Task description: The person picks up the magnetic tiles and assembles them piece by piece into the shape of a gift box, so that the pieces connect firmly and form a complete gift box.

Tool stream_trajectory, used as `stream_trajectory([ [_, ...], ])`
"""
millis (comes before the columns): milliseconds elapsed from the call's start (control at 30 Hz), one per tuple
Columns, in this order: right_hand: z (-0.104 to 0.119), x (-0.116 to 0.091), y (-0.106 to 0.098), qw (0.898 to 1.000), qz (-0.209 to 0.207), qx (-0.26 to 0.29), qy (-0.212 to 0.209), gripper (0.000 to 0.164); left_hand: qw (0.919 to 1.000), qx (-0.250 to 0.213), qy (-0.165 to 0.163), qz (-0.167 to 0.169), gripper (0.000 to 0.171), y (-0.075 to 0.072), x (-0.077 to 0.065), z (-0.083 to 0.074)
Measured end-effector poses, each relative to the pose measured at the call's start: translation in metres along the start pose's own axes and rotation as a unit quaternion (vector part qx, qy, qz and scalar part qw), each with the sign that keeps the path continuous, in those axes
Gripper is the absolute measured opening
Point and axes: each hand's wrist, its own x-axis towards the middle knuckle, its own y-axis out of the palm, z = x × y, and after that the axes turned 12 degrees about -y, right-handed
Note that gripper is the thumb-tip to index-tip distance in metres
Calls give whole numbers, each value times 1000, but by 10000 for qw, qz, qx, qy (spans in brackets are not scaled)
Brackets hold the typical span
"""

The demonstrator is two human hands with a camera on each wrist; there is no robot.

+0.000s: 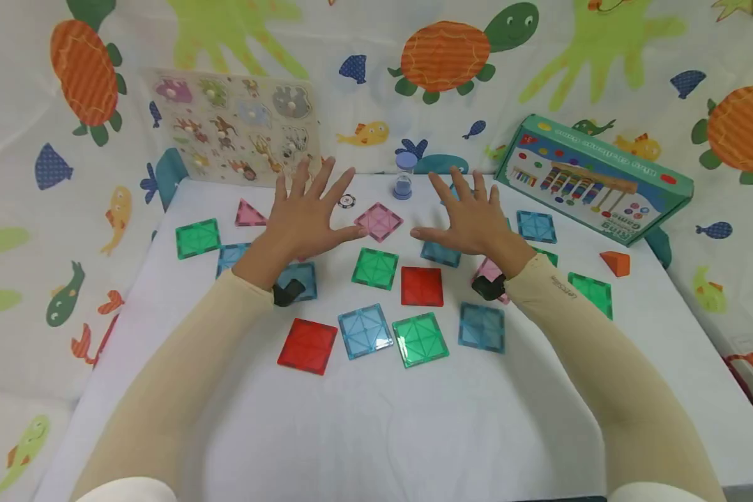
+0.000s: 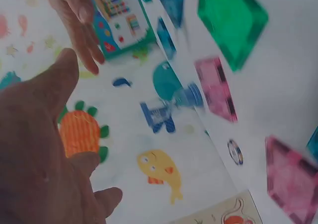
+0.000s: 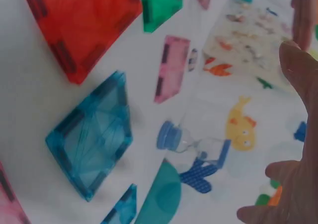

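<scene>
We see the left hand (image 2: 42,144) large at the left, fingers (image 2: 108,199) apart, and the right hand (image 2: 77,15) above it, overlapping a printed box (image 2: 121,20). To their right we find a blue-capped hourglass (image 2: 187,98) beside a pink translucent tile (image 2: 214,87), with a green tile (image 2: 231,23) above, and a chip (image 2: 235,152) near a second pink tile (image 2: 292,179) below.

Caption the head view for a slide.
Left hand and right hand spread open above coloured tiles on a white table, hourglass beyond.

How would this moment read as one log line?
left hand: spread, empty | right hand: spread, empty | between them, head view: pink translucent square tile on white-covered table
</scene>
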Motion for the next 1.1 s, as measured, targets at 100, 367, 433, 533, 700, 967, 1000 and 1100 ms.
stream_trajectory([
  [100, 3, -16, 2, 9997, -121, 168, -93, 104, 9997, -137, 180, 48, 96, 5, -25, -1],
  [367, 32, -92, 20, 9897, -726, 936, -803, 95, 9937, -934, 597, -149, 97, 40, -116, -9],
  [433, 41, -111, 30, 9808, -710, 1434, -1116, 90, 9908, -1221, 577, -41, 96, 53, -136, -11],
  [533, 50, -132, 44, 9639, -696, 2144, -1419, 83, 9875, -1470, 565, 108, 95, 70, -155, -14],
  [700, 52, -145, 64, 9480, -940, 2611, -1555, 79, 9885, -1376, 630, 4, 96, 83, -159, -21],
  [967, 52, -143, 78, 9419, -848, 2786, -1671, 79, 9910, -1122, 725, -105, 97, 89, -155, -27],
  [1000, 53, -142, 80, 9441, -770, 2725, -1687, 80, 9908, -1113, 766, -104, 97, 89, -155, -27],
  [1100, 60, -141, 85, 9519, -603, 2428, -1772, 85, 9897, -1093, 925, 3, 98, 86, -158, -26],
])
